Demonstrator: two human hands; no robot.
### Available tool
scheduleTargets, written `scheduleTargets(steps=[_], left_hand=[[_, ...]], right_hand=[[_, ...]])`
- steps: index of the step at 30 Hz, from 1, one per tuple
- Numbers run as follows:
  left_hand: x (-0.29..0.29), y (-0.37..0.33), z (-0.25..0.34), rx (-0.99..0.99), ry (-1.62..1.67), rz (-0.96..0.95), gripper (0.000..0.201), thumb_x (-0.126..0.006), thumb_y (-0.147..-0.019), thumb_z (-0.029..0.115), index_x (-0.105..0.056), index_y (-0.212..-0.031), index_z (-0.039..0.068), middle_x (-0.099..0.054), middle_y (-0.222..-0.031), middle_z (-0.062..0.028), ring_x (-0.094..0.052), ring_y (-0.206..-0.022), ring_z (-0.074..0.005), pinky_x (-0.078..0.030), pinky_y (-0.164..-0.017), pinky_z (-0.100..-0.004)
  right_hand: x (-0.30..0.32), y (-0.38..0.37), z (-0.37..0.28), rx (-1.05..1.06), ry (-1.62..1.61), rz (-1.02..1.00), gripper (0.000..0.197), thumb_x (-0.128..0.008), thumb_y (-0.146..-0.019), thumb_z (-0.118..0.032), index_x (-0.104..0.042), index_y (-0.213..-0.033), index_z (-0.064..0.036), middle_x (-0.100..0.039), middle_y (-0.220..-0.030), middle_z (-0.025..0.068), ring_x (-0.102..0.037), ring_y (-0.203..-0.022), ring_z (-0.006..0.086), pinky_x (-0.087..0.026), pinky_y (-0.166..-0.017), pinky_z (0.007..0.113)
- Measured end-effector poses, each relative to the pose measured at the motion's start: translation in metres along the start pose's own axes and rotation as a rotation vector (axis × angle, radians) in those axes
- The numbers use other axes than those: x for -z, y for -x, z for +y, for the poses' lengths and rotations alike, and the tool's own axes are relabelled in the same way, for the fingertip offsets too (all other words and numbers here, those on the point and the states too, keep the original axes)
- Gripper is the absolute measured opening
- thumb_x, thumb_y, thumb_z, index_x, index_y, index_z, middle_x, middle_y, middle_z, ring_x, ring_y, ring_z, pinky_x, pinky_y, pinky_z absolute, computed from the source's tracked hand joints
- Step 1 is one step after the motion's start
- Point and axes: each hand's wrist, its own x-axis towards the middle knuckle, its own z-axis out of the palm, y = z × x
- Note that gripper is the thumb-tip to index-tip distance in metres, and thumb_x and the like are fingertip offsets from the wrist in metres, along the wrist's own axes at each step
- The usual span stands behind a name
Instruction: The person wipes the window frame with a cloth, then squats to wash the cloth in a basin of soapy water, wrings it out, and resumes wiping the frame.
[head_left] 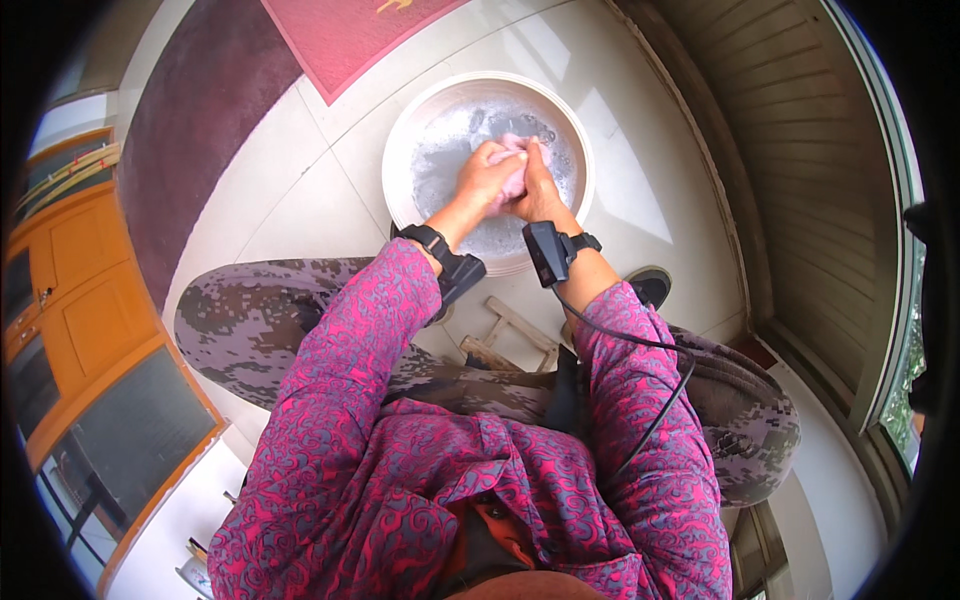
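Note:
A wet pink cloth (512, 184) is bunched between my two hands over a round white basin (400, 185) of sudsy water (437, 170). My left hand (485, 178) wraps round the cloth from the left, its fingers curled. On the other side my right hand (538, 185) grips it, with the thumb side up. Part of the cloth is hidden by the fingers. Whether its lower end touches the water I cannot tell. Foam and bubbles float around both hands. Each wrist wears a black strapped device.
The basin stands on pale floor tiles (290, 215) between my knees. A wooden frame (510, 335) lies just on my side of it. A red mat (350, 35) is at the far left, an orange wooden door (90, 275) at the left, a panelled wall (800, 150) at the right.

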Motion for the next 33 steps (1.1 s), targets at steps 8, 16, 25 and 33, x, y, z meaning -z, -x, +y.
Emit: scheduleTargets(steps=[8, 16, 25, 33], left_hand=[[-0.005, 0.006, 0.004, -0.129, -0.405, 0.224, 0.034, -0.068, -0.090, 0.039, -0.068, -0.095, 0.005, -0.070, -0.082, -0.0099, -0.064, -0.076, -0.0171, -0.050, -0.070, -0.0349], [0.076, -0.050, -0.053, 0.062, -0.374, 0.380, 0.036, -0.057, -0.096, 0.041, -0.073, -0.106, 0.011, -0.073, -0.096, -0.0153, -0.069, -0.095, -0.0345, -0.051, -0.086, -0.0404], [0.070, -0.059, -0.089, 0.022, -0.321, 0.145, 0.040, -0.064, -0.097, 0.021, -0.060, -0.135, 0.009, -0.070, -0.110, -0.0085, -0.067, -0.099, -0.0175, -0.053, -0.086, -0.0295], [0.004, -0.006, 0.013, 0.210, 0.146, -0.236, 0.041, -0.074, -0.090, 0.026, -0.062, -0.123, 0.004, -0.069, -0.103, -0.0060, -0.065, -0.086, -0.0120, -0.053, -0.073, -0.0267]], right_hand=[[0.002, -0.017, 0.008, 0.308, -0.060, -0.076, 0.029, -0.056, -0.096, -0.019, -0.060, -0.119, -0.0024, -0.067, -0.108, 0.0131, -0.068, -0.095, 0.0295, -0.056, -0.081, 0.042], [-0.018, 0.023, 0.006, 0.222, 0.205, 0.062, 0.024, -0.056, -0.083, -0.010, -0.060, -0.106, -0.0045, -0.065, -0.103, 0.0140, -0.064, -0.091, 0.0283, -0.054, -0.083, 0.054], [-0.004, 0.026, 0.009, 0.150, 0.291, 0.209, 0.062, -0.056, -0.092, -0.042, -0.041, -0.143, -0.0106, -0.032, -0.154, 0.0200, -0.037, -0.137, 0.0442, -0.033, -0.104, 0.072], [0.016, -0.007, -0.004, -0.023, -0.075, -0.092, 0.067, -0.052, -0.097, -0.058, -0.047, -0.141, -0.0070, -0.056, -0.138, 0.0169, -0.058, -0.122, 0.0361, -0.049, -0.099, 0.058]])
